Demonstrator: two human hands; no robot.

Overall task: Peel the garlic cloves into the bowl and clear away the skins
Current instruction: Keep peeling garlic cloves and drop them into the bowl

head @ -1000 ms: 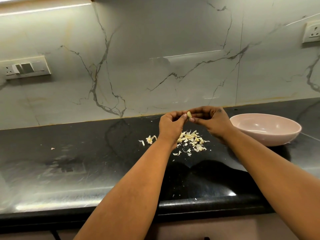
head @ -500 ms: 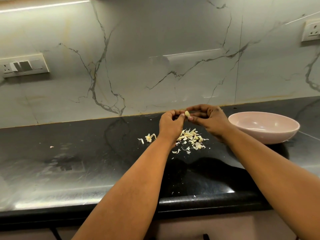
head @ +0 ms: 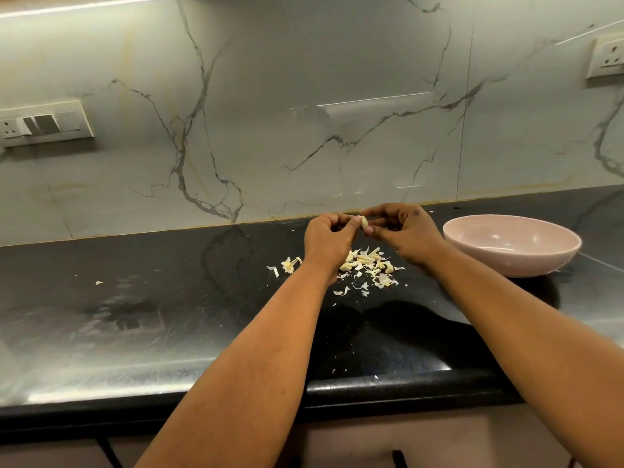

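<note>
While both hands work above the counter (head: 169, 332), the head view shows one clove (head: 364, 222) pinched between them: the left hand (head: 329, 243) nips it with thumb and curled fingers, and the right hand (head: 410, 233) grips it from the other side, fingers likewise curled. Risk, as a judgement: the clove is small and probably slick once bared, so a hard pull on the skin could squirt it out of the pinch onto the counter or the floor rather than into the bowl (head: 513, 261); loosened skin could also drift into the bowl, which sits just right of the right hand. Whether this clove is fully peeled cannot be told. It sits raised above the pile (head: 366, 266) of cloves and skins, which lies on the counter below and between the wrists, partly hidden by the left one. A separate scrap (head: 290, 265) lies left of the left wrist. No clove shows in the visible part of the bowl, so the task seems early.
</note>
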